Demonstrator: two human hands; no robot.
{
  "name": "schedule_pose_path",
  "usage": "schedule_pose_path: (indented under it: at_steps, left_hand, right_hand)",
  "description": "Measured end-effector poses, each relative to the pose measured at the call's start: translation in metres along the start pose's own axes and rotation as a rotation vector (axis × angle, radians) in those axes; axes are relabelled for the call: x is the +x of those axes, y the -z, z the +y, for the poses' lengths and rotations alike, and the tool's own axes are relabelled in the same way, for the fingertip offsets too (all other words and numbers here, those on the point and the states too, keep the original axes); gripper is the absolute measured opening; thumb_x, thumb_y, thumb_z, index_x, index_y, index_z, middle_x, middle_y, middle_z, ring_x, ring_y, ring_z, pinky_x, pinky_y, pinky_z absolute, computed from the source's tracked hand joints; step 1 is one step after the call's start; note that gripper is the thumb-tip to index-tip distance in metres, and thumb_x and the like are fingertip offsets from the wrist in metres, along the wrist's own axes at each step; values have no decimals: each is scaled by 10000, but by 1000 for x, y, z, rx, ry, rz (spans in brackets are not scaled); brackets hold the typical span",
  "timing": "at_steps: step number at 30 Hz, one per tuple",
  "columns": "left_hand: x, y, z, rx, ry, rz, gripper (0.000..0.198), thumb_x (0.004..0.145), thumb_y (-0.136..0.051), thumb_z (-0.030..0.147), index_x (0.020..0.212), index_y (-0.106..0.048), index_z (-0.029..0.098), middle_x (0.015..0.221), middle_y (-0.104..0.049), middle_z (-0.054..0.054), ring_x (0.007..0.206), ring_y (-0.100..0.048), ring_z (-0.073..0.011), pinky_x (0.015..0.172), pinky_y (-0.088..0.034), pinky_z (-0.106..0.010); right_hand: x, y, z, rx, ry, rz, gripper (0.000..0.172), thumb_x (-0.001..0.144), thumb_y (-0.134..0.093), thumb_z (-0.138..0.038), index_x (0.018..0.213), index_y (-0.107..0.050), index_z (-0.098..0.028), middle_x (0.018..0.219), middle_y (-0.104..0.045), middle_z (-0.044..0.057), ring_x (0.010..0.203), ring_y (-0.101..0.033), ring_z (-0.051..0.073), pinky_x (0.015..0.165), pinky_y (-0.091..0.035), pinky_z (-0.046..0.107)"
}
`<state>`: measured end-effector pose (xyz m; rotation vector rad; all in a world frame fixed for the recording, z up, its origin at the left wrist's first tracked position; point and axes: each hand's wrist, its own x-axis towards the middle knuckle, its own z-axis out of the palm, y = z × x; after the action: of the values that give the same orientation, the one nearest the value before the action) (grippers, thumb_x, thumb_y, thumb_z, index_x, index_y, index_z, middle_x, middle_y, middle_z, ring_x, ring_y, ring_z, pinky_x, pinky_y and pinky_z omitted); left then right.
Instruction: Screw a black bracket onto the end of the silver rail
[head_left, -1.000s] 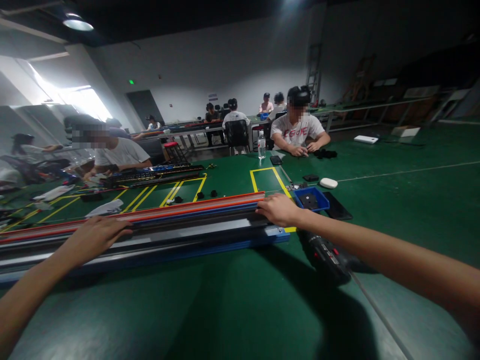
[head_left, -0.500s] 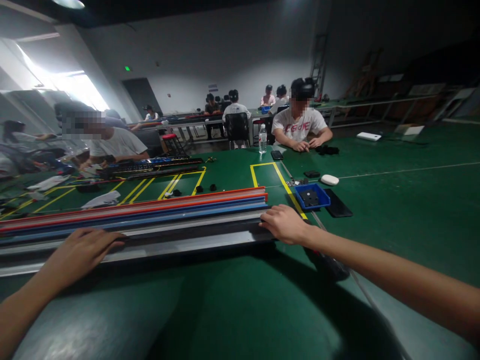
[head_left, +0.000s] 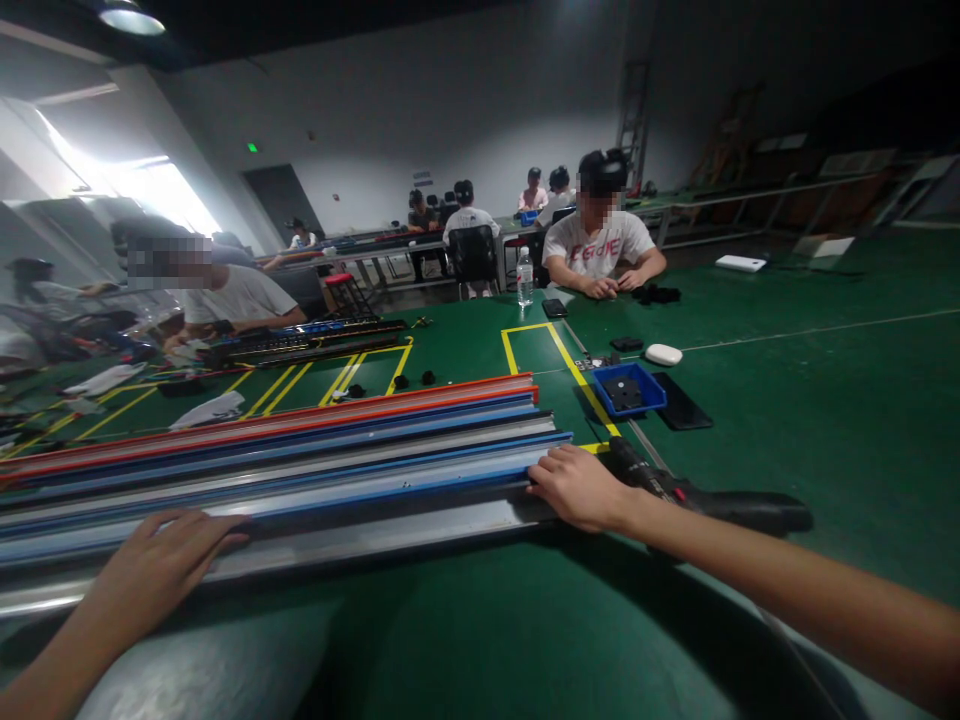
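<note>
1. Long black-and-silver rail [head_left: 375,540]: front of the rail group, crossing the frame from the left edge to just right of centre, slightly higher at its right end. Shadow below it; cannot tell whether it rests on the table or is raised.
2. Left hand [head_left: 169,560], lower left of the frame: back of hand up, fingers laid over the upper edge of the black-and-silver rail, grasping it. Thumb hidden.
3. Right hand [head_left: 577,488], right of centre: fingers bent over the same rail close to its right end, grasping it. Underside of the grip not visible.
4. Directly behind, near centre: blue-edged rail [head_left: 450,472], roughly parallel. Farther back in the group: orange-edged rail [head_left: 420,400].
5. Power drill [head_left: 694,500], right of centre, lying just beyond the right forearm and partly covered by it.
6. Blue bin [head_left: 656,398], above the drill in the frame, holding black parts [head_left: 621,392]. Flat black slab [head_left: 684,402] just beside it on the right; white rounded case [head_left: 664,354] above.
7. Green table [head_left: 810,400] under all of these; yellow tape [head_left: 581,375] marks it left of the bin.
8. Upper centre-right: 1 clear bottle [head_left: 524,280], upright, and 1 seated co-worker [head_left: 600,250], forearms on the table.
</note>
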<state>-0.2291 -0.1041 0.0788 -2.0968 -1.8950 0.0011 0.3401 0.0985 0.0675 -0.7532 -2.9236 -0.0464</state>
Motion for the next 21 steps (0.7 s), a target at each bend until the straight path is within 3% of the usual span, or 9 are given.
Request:
schedule_pose_path:
  at_steps: [10,13,21]
  left_hand:
    - [-28,-33,-9,-95,61,-53,457,784,-417,412,881,-857,490,969,-839,-45,919,-785,-361,883,-612,-541]
    - [-36,-38,-7,-70,57,-121,443,789,-437,415,912,-856,491,980,-838,-43,930,-786,-360,888,-621,-531]
    - [-49,-42,7,-87,105,-197,600,845,-276,431,924,-871,449,1017,-833,-87,979,-786,-372,922,-619,-553]
  right_hand:
    - [-3,-7,-19,139,-8,-95,347,1116,-453,-375,985,-705,-175,957,-764,117,847,-698,240,783,-426,334]
    - [-4,-10,-23,168,0,-104,350,1115,-445,-363,979,-705,-173,942,-764,113,845,-703,241,779,-426,333]
    - [-7,-8,-28,208,27,-140,370,1118,-416,-365,971,-698,-176,940,-746,103,824,-707,242,742,-433,336]
